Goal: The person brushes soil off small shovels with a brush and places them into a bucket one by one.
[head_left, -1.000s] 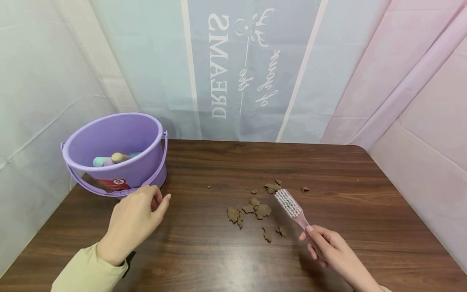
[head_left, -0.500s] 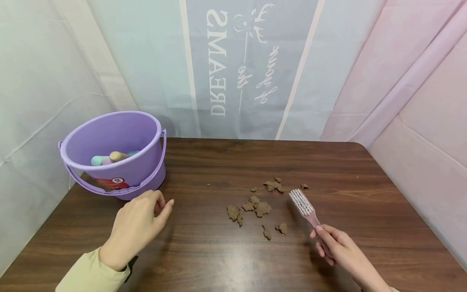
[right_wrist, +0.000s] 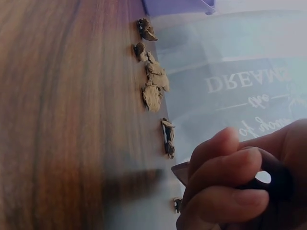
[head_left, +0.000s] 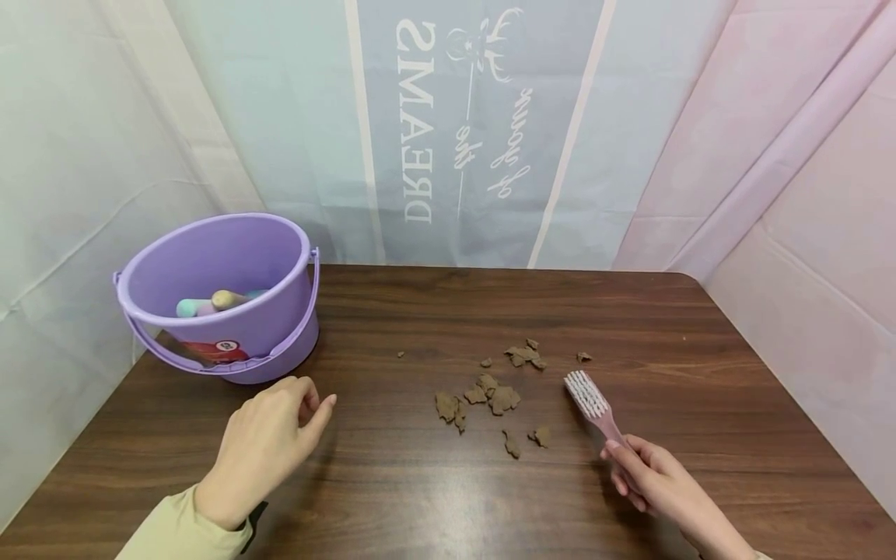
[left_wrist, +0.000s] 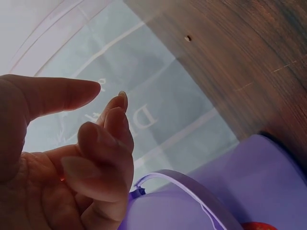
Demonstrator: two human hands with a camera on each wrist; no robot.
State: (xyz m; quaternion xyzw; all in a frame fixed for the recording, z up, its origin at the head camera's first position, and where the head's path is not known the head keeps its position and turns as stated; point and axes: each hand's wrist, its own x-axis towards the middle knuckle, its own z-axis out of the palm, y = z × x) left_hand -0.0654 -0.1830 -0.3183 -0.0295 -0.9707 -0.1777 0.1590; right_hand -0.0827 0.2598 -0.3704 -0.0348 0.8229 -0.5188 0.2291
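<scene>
My right hand (head_left: 661,484) grips the pink handle of a brush (head_left: 588,397), its white bristles facing up. The brush is held above the table, right of several thin, brown, crumbly flakes (head_left: 504,400). In the right wrist view, curled fingers (right_wrist: 225,167) wrap the handle and hide most of the brush. My left hand (head_left: 262,451) hovers over the table in front of a purple bucket (head_left: 280,319), apart from it. Its fingers hang loosely curled around nothing, as the left wrist view shows, with the thumb (left_wrist: 67,95) extended.
The bucket stands at the table's left side, its handle (head_left: 262,364) hanging down in front. Inside are a mint-and-lilac rounded thing (head_left: 192,308) and a tan knob-ended one (head_left: 227,300). A printed cloth (head_left: 483,132) hangs behind the wooden table (head_left: 392,482).
My right hand has moved the brush rightward, away from the flakes, and slightly down. The left hand has shifted a little toward me and right. The flakes stay where they were.
</scene>
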